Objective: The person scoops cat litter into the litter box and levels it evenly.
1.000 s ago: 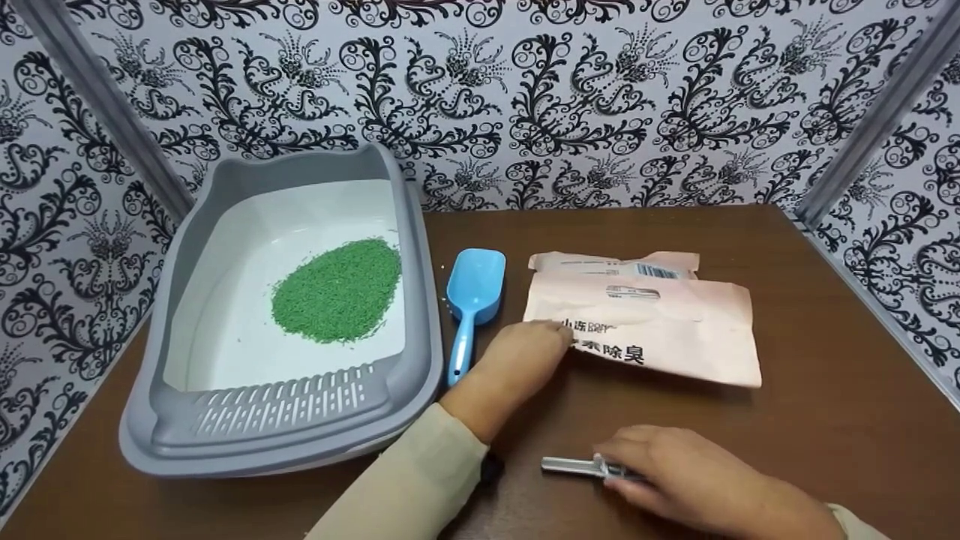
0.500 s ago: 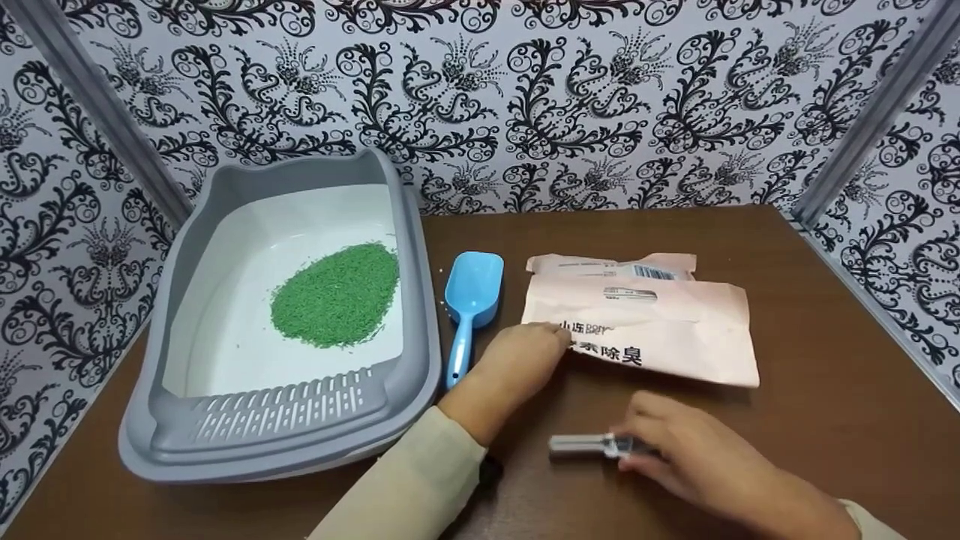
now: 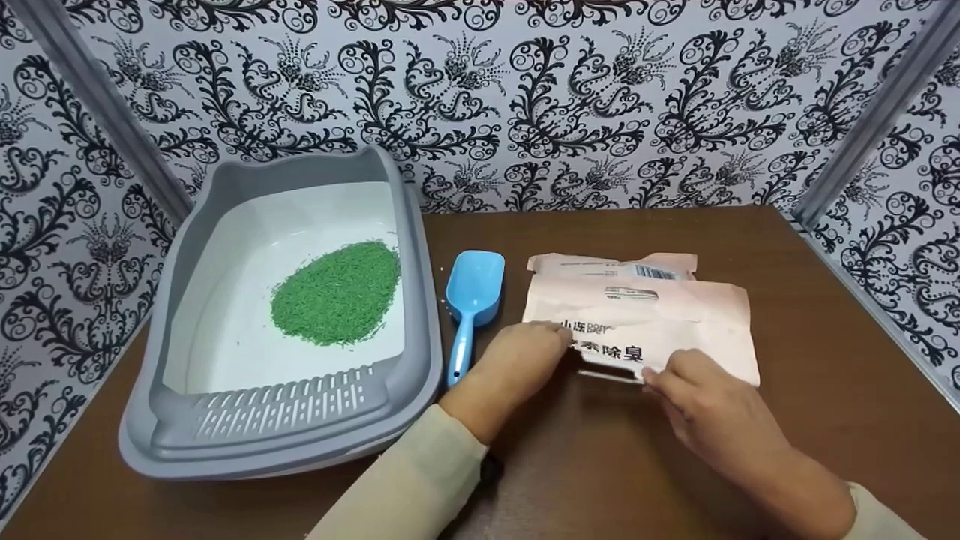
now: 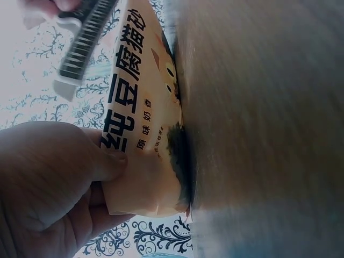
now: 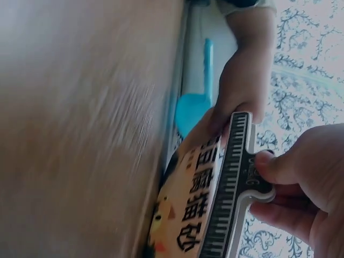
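Note:
A pale pink paper bag of cat litter lies on the table with its top folded over. My left hand grips its left end, thumb on the printed front in the left wrist view. My right hand pinches the handles of a metal clip printed with black and white piano keys. In the right wrist view the clip lies along the bag's edge, overlapping the printed front. From the left wrist it appears beside the bag's upper edge, its jaws' grip on the paper hidden.
To the left stands a grey-rimmed litter box with a heap of green pellets inside. A blue scoop lies between the box and the bag, handle toward me. Patterned panels enclose the brown table.
My right hand has lifted the clip from the near table and carried it forward to the bag's near edge. My left hand has stayed on the bag.

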Motion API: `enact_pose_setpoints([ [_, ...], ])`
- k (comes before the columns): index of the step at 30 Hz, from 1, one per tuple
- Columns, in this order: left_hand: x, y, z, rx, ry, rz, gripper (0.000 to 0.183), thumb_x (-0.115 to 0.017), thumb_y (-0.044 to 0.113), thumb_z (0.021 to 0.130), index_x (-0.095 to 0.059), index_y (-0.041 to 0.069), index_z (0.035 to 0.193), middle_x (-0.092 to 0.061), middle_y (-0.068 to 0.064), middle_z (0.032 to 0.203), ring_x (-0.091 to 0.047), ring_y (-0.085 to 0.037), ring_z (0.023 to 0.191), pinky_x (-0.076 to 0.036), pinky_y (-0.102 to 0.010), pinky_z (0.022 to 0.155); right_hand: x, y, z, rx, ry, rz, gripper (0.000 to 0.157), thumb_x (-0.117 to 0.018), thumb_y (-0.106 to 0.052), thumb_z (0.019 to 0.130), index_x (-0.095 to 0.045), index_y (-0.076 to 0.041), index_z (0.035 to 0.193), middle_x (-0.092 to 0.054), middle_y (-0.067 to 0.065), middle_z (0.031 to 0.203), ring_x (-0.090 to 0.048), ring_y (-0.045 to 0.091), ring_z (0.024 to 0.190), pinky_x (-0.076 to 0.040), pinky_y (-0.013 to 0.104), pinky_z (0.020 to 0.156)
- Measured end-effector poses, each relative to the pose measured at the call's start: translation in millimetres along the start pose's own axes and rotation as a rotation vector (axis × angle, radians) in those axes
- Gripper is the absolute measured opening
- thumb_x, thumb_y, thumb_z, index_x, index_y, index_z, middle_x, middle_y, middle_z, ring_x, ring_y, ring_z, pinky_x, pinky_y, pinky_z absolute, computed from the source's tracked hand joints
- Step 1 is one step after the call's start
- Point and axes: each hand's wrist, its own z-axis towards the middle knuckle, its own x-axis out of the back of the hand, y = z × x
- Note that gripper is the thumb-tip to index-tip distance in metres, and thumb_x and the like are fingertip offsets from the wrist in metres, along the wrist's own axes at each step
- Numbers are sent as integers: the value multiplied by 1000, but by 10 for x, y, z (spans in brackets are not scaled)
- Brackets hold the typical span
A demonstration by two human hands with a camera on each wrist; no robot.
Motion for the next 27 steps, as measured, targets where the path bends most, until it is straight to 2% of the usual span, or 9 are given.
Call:
enact_pose_setpoints([
  [6,12,-4,4,6,-31,-21,27,-57,8,104,-71,16,126,-76,-1,118,-74,-19,104,-61,-34,91,-87,121,14,20,-27,-84,53,-38,-35,113,-72,-7,84,-42,-1,75,-44,17,68,-43,31,53],
  [10,9,1,-10,6,-17,-11,26,-58,8,104,-70,15,126,-77,-1,117,-74,-19,103,-61,-34,89,-145,159,27,41,-42,-82,54,-36,-34,113,-74,-7,86,-44,-1,75,-47,17,69,-45,29,54],
  [13,8,4,-15,3,-8,-6,26,-58,8,104,-70,15,126,-77,-1,117,-74,-19,103,-61,-34,89,-174,171,42,41,-67,-63,34,-54,-25,107,-74,-6,88,-45,0,76,-48,17,70,-46,30,54],
  [16,7,7,-13,-2,-8,-11,27,-57,8,104,-70,15,127,-77,-1,118,-74,-19,104,-61,-34,90,-185,176,54,28,-96,-47,7,-73,-13,92,-74,-7,89,-46,0,77,-48,17,71,-47,30,55],
  [17,5,8,-11,-4,-7,-11,27,-57,8,104,-70,15,127,-77,-1,118,-74,-19,104,-61,-34,89,-187,176,56,22,-106,-44,5,-77,-9,85,-74,-7,89,-46,0,77,-48,17,71,-47,30,55],
  [22,-10,5,-5,-4,0,-5,26,-58,8,103,-71,16,124,-77,0,114,-74,-19,100,-61,-34,86,-196,166,76,-6,-153,-49,21,-88,-4,75,-72,-9,87,-47,-2,78,-50,15,72,-49,30,57],
  [27,-13,-6,-7,2,-8,3,23,-60,8,103,-72,17,120,-77,-1,109,-74,-19,95,-62,-34,83,-198,145,97,-43,-207,-53,34,-95,-7,68,-67,-13,87,-49,-3,82,-53,16,77,-52,32,60],
])
